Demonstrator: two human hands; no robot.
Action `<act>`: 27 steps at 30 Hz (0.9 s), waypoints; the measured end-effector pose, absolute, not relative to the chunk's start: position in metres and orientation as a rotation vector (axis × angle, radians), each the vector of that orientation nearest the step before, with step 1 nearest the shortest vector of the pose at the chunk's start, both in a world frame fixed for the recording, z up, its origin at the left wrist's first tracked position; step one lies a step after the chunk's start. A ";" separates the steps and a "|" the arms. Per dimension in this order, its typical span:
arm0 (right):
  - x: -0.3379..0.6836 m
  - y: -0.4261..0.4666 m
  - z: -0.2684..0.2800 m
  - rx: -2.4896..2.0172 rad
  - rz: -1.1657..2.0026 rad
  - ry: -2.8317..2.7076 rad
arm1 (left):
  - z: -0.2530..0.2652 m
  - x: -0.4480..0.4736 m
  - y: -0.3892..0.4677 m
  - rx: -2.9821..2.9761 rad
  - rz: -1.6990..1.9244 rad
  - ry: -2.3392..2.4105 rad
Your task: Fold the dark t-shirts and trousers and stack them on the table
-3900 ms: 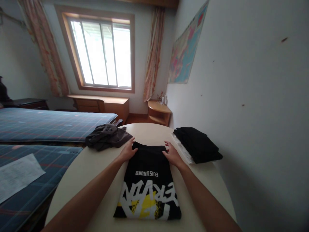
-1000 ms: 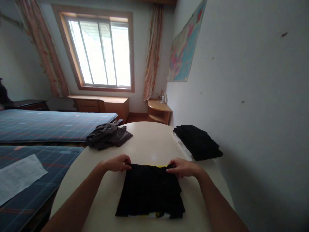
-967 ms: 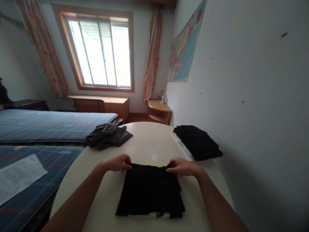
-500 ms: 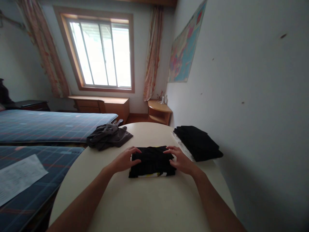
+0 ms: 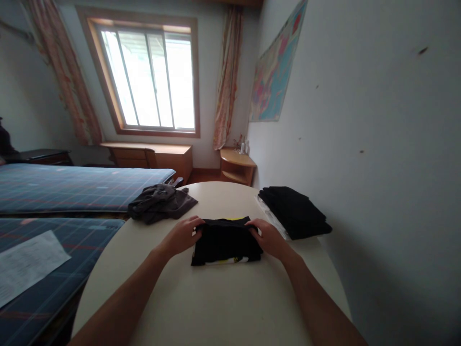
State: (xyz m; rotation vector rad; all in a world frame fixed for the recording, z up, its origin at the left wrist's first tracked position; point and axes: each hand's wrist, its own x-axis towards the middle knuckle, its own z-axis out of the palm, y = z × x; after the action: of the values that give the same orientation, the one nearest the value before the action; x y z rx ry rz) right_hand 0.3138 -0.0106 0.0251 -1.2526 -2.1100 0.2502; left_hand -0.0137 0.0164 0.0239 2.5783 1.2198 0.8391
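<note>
A black garment (image 5: 226,245), folded into a rectangle, lies on the round cream table (image 5: 212,302). White and yellow patches show along its near edge, and a bit of yellow shows at the far edge. My left hand (image 5: 183,234) pinches its far left corner between thumb and fingers. At the far right corner my right hand (image 5: 268,236) grips the cloth the same way. The far edge between my hands is slightly raised. Whether it is a shirt I cannot tell.
A crumpled dark grey garment (image 5: 160,204) lies at the table's back left. Folded black clothes (image 5: 293,211) are stacked at the back right, partly over clear plastic, close to the white wall (image 5: 389,202). Left of the table are plaid mattresses (image 5: 82,187), one bearing a paper sheet (image 5: 32,264).
My fingers have closed from lying on top of the black garment to pinching its two far corners. The far edge has lifted a little.
</note>
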 end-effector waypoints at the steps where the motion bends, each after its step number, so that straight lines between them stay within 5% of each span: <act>1: 0.313 -0.013 0.028 -1.234 0.237 -2.117 | 0.027 -0.015 0.015 2.569 0.857 1.212; 9: 0.304 -0.025 0.041 -1.390 0.415 -2.372 | 0.031 -0.016 0.005 2.443 0.421 1.081; 20: 0.292 -0.005 0.009 -1.678 0.290 -1.997 | 0.005 0.004 0.016 2.429 0.905 1.661; 27: 0.302 0.014 -0.010 -1.669 0.145 -1.869 | -0.011 -0.003 0.036 2.173 0.845 1.697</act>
State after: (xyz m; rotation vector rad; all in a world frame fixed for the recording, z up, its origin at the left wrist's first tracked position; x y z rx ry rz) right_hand 0.3021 0.0145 -0.0103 -1.6685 -1.8691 0.1453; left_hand -0.0031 0.0364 -0.0109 2.1729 1.6967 0.8447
